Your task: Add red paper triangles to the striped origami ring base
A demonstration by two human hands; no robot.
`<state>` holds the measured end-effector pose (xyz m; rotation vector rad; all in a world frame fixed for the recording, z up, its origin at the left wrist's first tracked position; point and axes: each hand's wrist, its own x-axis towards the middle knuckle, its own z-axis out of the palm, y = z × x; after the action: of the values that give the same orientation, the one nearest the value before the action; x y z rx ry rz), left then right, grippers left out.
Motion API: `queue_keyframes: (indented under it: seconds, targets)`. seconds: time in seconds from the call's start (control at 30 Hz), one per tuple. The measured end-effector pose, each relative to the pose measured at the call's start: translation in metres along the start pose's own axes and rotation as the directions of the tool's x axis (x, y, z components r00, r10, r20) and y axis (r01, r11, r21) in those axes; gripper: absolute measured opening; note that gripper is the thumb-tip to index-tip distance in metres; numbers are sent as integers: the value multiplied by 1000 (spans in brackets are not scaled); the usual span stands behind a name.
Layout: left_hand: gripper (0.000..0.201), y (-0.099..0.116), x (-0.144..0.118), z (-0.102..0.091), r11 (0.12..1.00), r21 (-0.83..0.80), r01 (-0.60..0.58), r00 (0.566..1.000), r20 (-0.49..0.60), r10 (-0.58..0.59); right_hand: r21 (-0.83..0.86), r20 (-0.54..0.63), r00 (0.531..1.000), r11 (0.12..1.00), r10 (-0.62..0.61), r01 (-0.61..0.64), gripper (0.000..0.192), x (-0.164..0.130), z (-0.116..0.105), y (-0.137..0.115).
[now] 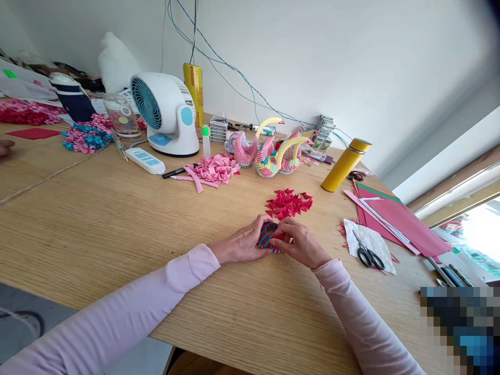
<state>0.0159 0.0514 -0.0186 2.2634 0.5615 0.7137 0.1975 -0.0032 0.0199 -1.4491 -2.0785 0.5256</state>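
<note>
A small round origami model (266,235) of folded blue and dark red paper pieces sits between my two hands, just above the wooden table. My left hand (250,240) is wrapped round its left side. From the right, my right hand (299,240) is closed with thumb and fingers pressed together at the model's upper side. Some red paper shows at those fingertips; whether it is a separate piece I cannot tell. Just beyond the hands lies a loose pile of folded red paper triangles (288,203).
Pink paper strips (216,170), paper swans (269,153) and a white fan (164,114) stand farther back. On the right are a yellow flask (346,165), black scissors (367,255) on white tissue and red paper sheets (410,216). Another person's hand (5,147) shows at the left edge.
</note>
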Motion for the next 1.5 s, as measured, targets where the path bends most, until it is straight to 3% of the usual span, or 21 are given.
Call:
queue_keyframes:
  seconds: [0.3, 0.63, 1.07, 1.37, 1.5]
  targets:
    - [67, -3, 0, 0, 1000, 13, 20, 1000, 19, -21, 13, 24, 999, 999, -37, 37, 13, 1, 0, 3]
    - [64, -5, 0, 1, 998, 17, -64, 998, -22, 64, -21, -63, 996, 997, -69, 68, 12, -3, 4, 4]
    - [66, -4, 0, 0, 998, 25, -54, 998, -12, 55, -39, -4, 995, 995, -96, 96, 12, 0, 5, 11]
    - [62, 0, 0, -2, 1000, -4, 11, 1000, -29, -11, 151, -131, 991, 987, -32, 52, 28, -10, -1, 13]
    - [63, 4, 0, -4, 1000, -7, 29, 999, -16, -29, 137, -170, 985, 989, -33, 57, 24, -10, 2, 13]
